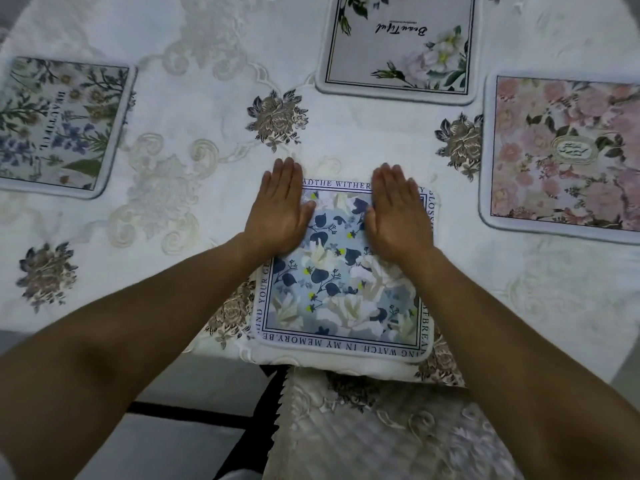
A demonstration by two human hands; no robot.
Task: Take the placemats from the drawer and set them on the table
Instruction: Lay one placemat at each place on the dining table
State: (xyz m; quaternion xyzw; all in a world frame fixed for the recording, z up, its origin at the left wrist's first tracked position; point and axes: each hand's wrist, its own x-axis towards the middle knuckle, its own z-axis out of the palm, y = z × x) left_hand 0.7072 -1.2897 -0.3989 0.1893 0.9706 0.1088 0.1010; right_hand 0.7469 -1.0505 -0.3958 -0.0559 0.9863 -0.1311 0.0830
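Note:
A blue-and-white floral placemat [343, 289] with a lettered border lies flat at the table's near edge. My left hand [280, 209] rests palm down on its far left corner, fingers together and straight. My right hand [398, 213] presses flat on its far right part in the same way. Neither hand grips anything. Three more placemats lie on the table: a wildflower placemat [59, 123] at the left, a grey placemat with white roses [398, 43] at the far middle, and a pink rose placemat [568, 154] at the right.
The table [207, 109] wears a white embroidered cloth with brown flower motifs. A chair back with a lace cover [374, 427] stands just below the near edge. Grey floor tiles with dark lines [173, 410] show at the lower left.

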